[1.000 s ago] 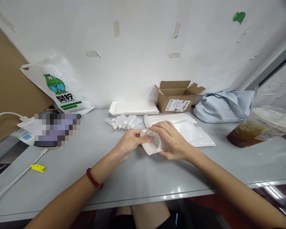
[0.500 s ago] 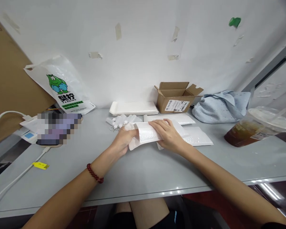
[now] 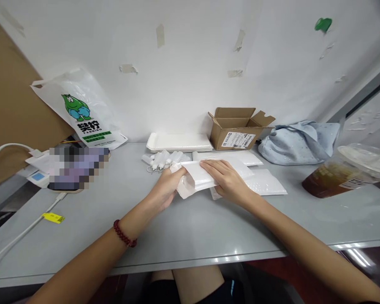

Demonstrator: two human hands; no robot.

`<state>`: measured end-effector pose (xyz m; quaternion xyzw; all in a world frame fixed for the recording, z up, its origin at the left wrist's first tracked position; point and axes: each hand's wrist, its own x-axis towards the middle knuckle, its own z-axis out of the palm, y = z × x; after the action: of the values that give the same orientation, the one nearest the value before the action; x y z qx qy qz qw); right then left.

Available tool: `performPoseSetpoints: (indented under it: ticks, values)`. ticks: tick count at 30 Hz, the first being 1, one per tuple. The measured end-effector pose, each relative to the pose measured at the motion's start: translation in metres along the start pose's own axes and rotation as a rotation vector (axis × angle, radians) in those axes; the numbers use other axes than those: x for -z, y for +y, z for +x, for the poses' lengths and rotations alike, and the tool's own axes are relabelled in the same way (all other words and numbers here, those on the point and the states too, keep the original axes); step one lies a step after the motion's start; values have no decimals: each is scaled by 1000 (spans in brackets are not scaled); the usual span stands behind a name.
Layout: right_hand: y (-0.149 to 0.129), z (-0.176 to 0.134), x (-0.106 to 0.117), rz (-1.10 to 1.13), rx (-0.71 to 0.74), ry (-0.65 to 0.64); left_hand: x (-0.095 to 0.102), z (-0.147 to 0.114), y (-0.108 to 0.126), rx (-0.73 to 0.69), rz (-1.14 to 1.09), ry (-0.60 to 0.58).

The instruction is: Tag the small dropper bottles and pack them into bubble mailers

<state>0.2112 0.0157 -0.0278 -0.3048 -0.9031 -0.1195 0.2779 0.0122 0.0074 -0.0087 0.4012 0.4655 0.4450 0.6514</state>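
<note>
My left hand [image 3: 163,188] was closed on the near-left end of a white bubble mailer [image 3: 202,173], the thumb side at its open mouth; where the tips of those fingers ended inside or behind the flap, I couldn't tell. My right hand [image 3: 229,179] lay over the mailer's upper face, fingers close together and pressing it, with the thumb side tucked low by the near edge. The mailer was held up between the two, in front of me, its long axis running roughly left to right and its mouth gaping left, so the left hand was the nearer one to the opening.

Just beyond the left hand lay a cluster of small translucent bottles [image 3: 166,158] with metal loops. Behind and to the right of the held mailer, more flat mailers [image 3: 267,182] lay on the grey worktop [image 3: 177,236]; a neat white stack [image 3: 180,142] sat farther back against the wall. To the right of that stack stood an open cardboard box [image 3: 236,138], then a pale blue cloth bag [image 3: 299,142] and a lidded plastic cup [image 3: 323,177] of brown drink.

Well off to the left, a phone [image 3: 79,171], its screen blurred, lay by a printed plastic bag [image 3: 79,109], a white cable [image 3: 52,207] trailing towards me.
</note>
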Motion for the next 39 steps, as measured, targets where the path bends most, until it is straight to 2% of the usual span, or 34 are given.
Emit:
performPoseSetpoints:
  ticks: [4, 9, 11, 17, 21, 24, 29, 33, 36, 39]
  values:
    - [-2, 1, 0, 2, 32, -13, -1, -1, -1, -21, 85, 18]
    - [-5, 2, -2, 24, 55, -6, -5, -1, -3, -76, 185, 169]
    - [-6, 1, -2, 42, 73, -2, -7, -1, -5, -96, 198, 191]
    - [-14, 5, 4, 48, 86, -2, -12, -6, -5, -95, 25, 86]
    - [-8, 5, 7, -18, 57, 28, -7, -6, 0, -6, -79, 16]
    - [-2, 3, 7, -102, 46, 62, -1, -4, 5, -11, -121, -16]
    - [2, 1, 5, -225, 9, 64, 5, -6, 14, -97, -87, -15]
    - [-2, 2, 7, -267, 4, 77, 3, -9, 16, -232, -3, -5]
    - [-2, 2, 8, -269, -15, 70, -1, -10, 13, -317, 130, -4]
    - [1, 2, 10, -253, 26, 116, -3, -10, 6, -431, 335, -30]
